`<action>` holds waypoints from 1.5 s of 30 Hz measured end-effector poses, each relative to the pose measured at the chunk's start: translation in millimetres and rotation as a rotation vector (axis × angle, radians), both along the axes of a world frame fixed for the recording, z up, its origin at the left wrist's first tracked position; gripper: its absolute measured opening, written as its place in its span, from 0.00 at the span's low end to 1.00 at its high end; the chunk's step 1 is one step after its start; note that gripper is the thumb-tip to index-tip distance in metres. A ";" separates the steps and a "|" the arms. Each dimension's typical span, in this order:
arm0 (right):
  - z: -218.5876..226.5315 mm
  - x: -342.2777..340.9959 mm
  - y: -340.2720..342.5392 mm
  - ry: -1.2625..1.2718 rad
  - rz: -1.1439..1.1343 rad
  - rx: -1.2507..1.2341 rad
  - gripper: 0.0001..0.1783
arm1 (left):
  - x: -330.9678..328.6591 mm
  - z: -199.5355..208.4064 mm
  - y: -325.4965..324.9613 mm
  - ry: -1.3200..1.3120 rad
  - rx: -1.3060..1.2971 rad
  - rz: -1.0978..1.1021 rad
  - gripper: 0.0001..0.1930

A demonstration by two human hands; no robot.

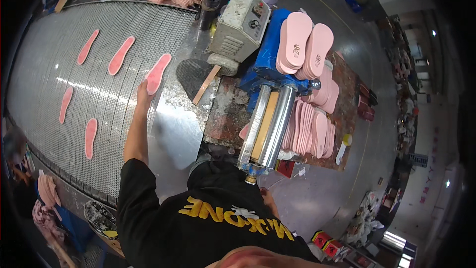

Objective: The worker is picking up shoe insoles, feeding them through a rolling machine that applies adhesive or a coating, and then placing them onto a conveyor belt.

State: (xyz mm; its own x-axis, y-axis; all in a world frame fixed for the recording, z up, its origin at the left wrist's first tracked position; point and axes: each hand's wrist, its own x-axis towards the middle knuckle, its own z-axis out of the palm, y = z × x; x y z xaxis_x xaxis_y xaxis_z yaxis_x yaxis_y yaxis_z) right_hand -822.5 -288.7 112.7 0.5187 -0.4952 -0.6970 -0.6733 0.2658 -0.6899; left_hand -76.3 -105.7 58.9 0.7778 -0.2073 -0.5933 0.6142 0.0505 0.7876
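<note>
My left hand [144, 94] reaches out over the metal mesh conveyor, its fingers closed on the near end of a pink insole [159, 72]. That insole lies at the mesh edge beside a smooth metal plate [173, 131]. Farther left on the mesh rest several more pink insoles [121, 55], spaced apart. Low beside my body is my right hand [268, 200], near the lower end of a roller machine [278, 126] with shiny metal rollers and a yellowish strip between them. Its fingers are mostly hidden, so I cannot see what it holds, if anything.
Stacked pale pink insoles [296, 39] sit on the machine's blue frame. More stand in a row [310, 128] on the worn table to the right. A grey control box [240, 25], a dark cylinder [210, 10] and a wooden strip [206, 85] are beyond the plate. Another person [15, 149] is at far left.
</note>
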 end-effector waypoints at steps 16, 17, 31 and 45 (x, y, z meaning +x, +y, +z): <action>199.4 92.2 -251.4 0.205 -0.275 -1.216 0.24 | -110.8 48.0 -46.6 -0.127 0.226 -0.295 0.18; 194.3 89.0 -263.3 0.298 -0.220 -1.412 0.27 | -135.6 63.0 -50.5 -0.131 0.192 -0.337 0.20; 154.4 82.0 -300.0 -0.117 -0.261 -1.048 0.35 | -324.5 99.3 -51.1 -0.259 0.247 -0.252 0.18; 231.1 186.6 -252.8 -0.570 0.433 -0.959 0.30 | -293.2 292.7 -143.1 -0.706 0.203 -0.900 0.27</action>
